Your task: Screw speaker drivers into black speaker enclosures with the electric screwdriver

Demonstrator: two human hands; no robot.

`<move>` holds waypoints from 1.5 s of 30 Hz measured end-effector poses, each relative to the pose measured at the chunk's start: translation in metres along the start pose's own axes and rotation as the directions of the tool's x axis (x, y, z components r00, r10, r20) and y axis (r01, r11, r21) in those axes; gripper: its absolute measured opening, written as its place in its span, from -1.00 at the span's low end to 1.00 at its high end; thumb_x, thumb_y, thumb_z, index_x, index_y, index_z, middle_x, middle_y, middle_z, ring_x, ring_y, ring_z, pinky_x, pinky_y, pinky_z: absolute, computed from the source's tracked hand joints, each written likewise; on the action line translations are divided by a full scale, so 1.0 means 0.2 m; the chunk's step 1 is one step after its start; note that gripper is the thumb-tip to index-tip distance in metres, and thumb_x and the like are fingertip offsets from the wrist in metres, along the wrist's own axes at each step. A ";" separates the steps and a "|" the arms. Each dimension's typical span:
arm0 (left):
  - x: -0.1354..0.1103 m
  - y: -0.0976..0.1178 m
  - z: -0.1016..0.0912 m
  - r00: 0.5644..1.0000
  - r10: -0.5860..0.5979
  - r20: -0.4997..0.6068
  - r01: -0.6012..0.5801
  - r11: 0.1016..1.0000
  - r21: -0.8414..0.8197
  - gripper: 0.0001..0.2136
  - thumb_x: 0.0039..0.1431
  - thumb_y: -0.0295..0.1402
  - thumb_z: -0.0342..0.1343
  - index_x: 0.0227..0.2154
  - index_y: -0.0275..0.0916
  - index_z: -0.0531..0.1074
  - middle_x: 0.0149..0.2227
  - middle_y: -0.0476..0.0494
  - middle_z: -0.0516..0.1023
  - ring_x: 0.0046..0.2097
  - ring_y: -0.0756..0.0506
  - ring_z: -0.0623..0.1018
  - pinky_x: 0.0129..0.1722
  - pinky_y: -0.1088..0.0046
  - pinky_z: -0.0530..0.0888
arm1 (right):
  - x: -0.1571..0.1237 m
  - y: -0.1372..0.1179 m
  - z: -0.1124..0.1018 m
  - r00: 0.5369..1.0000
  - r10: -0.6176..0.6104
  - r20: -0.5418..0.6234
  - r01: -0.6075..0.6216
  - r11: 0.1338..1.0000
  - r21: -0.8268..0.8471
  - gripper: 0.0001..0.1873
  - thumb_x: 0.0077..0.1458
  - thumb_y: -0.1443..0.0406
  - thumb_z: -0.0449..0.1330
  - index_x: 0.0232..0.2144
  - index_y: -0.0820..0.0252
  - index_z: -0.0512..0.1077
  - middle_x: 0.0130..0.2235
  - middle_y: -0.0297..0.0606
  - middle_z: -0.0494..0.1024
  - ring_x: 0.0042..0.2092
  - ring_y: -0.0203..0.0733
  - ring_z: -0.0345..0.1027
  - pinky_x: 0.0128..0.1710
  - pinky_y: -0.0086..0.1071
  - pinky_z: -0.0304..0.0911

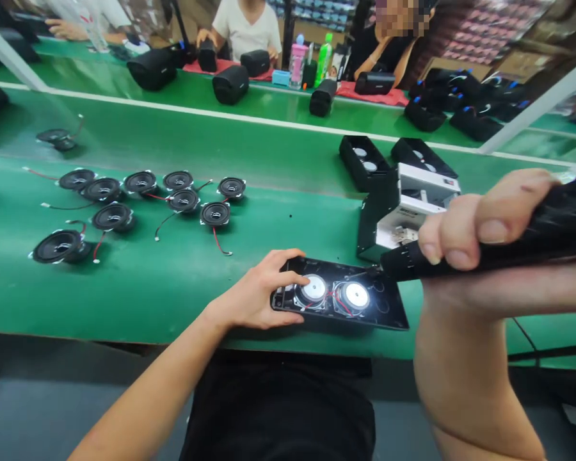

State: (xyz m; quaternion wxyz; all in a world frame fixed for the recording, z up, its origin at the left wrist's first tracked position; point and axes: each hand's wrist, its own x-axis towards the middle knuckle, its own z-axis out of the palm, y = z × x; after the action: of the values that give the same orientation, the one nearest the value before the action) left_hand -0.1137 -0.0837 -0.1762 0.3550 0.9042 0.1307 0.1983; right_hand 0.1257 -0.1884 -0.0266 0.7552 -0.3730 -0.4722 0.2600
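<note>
A black speaker panel (388, 310) lies flat near the front edge of the green bench, with two round silver speaker backs (335, 292) and red wires mounted in it. My left hand (259, 294) grips the panel's left end, fingers curled over its edge. My right hand (480, 224) is wrapped round a black electric screwdriver (509, 246), held close to the camera. The tool's tip points left at the panel's upper right part.
Several loose black speaker drivers (125, 202) with red wires lie on the bench (173, 288) to the left. A small white parts box (415, 205) and two empty black housings (393, 160) sit behind the panel. Other people sit at the far side among black speaker cabinets (230, 83) and bottles (312, 61).
</note>
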 end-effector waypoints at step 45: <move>0.00 -0.04 0.02 0.989 0.130 -0.076 -0.132 0.991 -0.019 -0.57 0.13 -0.07 0.45 0.00 -0.12 0.59 0.37 -0.35 0.33 0.36 -0.37 0.39 0.32 -0.04 0.47 | -0.26 0.48 0.25 0.987 0.079 0.139 -0.097 0.987 0.127 -0.34 0.24 -0.31 0.23 0.00 0.08 0.54 -0.54 -0.46 0.42 -0.70 -0.31 0.13 -0.75 -0.44 0.19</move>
State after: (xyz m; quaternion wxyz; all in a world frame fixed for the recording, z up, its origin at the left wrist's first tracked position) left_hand -0.1119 -0.0801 -0.1850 0.3470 0.8984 0.0820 0.2564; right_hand 0.0537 -0.1547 -0.1177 0.7326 -0.3242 -0.4864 0.3486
